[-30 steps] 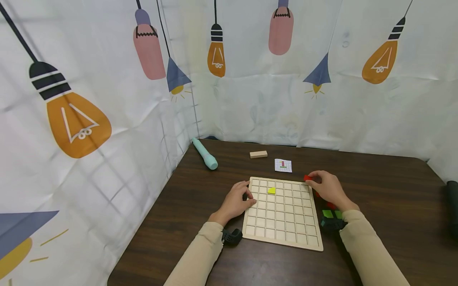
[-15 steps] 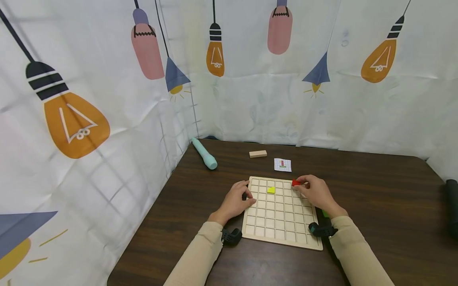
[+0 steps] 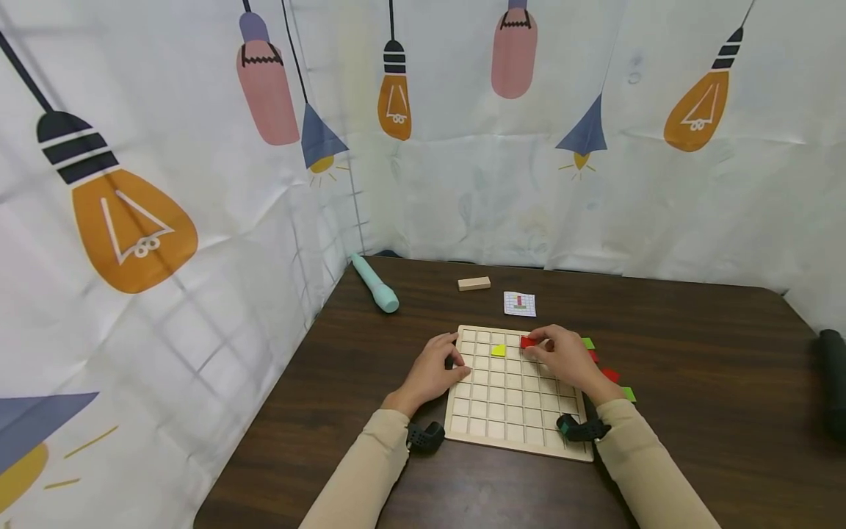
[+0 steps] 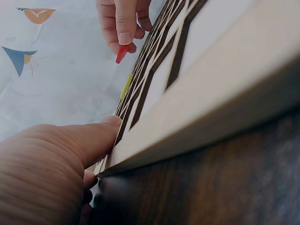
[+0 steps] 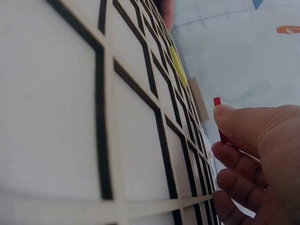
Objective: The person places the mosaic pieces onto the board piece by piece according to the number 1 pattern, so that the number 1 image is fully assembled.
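A pale wooden grid board [image 3: 505, 411] lies on the dark table. My left hand [image 3: 428, 373] grips its left edge, the thumb [image 4: 96, 136] on top and the other fingers at the side. My right hand [image 3: 565, 360] pinches a thin red tile [image 3: 526, 342] between thumb and fingers. In the left wrist view the red tile [image 4: 122, 54] is tilted, just above the far part of the grid. A yellow tile [image 3: 499, 350] with a slanted corner sits in a cell to the left of it.
Red tiles [image 3: 610, 375] and green tiles [image 3: 628, 394] lie right of the board, partly behind the right arm. Beyond the board are a small printed pattern card [image 3: 519, 303], a wooden block [image 3: 474, 283] and a teal microphone-shaped object [image 3: 375, 285]. A black cylinder [image 3: 833, 382] is at far right.
My right hand has carried the red tile leftward from beyond the board's right corner to over its far rows, near the yellow tile. The left hand stays on the board's edge.
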Available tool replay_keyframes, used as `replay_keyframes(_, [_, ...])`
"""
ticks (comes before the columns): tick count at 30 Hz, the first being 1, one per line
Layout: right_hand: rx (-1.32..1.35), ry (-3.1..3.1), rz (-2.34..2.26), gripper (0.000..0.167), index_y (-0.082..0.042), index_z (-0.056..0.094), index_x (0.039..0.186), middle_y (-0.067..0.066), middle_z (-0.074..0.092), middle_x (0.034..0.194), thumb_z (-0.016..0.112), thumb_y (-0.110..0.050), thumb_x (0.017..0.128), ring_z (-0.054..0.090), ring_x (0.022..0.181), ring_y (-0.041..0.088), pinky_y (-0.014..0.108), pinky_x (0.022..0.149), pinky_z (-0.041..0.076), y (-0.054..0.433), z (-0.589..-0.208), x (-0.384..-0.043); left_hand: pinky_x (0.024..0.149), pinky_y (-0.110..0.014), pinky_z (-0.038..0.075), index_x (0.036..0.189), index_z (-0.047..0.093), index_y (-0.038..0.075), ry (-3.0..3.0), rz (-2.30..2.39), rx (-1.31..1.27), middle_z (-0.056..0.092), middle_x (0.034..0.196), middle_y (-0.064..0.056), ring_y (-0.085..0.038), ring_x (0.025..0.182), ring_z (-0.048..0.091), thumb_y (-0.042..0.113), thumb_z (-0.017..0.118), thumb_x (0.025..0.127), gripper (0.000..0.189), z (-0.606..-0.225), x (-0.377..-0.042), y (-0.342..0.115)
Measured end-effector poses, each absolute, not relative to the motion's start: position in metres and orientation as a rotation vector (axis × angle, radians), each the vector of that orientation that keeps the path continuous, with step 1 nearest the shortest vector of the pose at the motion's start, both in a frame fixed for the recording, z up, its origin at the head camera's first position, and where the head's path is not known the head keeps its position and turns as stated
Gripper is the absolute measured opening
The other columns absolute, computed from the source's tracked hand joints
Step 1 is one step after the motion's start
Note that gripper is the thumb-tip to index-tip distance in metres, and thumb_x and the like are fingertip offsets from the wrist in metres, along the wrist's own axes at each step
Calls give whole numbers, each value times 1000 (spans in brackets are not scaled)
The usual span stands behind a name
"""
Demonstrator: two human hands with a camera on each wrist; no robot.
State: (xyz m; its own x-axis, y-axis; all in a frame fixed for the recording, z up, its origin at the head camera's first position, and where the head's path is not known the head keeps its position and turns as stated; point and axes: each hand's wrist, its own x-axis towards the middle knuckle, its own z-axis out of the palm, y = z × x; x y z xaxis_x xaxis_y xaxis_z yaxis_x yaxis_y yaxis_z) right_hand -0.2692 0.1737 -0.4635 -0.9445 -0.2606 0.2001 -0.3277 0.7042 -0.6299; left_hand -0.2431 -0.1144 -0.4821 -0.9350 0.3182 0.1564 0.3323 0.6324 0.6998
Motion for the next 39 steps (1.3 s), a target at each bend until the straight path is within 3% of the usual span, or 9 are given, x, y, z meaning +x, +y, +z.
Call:
replay_keyframes(19, [513, -2789, 1110, 23, -11, 71, 107, 1, 66, 99, 76, -22, 87, 54, 80, 17, 30, 70, 49, 152, -474, -267, 110, -54, 37, 78, 60, 19, -2775, -1241, -580, 42, 150, -10, -31, 143, 31, 24, 72, 90, 17, -485, -246, -115])
replay_keyframes(39, [516, -2745, 1016, 21, -10, 73, 103, 1, 63, 94, 78, -17, 84, 50, 76, 16, 28, 66, 45, 152, -480, -267, 110, -55, 36, 78, 62, 19, -2761, -1256, -591, 44, 149, -11, -31, 142, 32, 23, 72, 90, 16, -486, -248, -115])
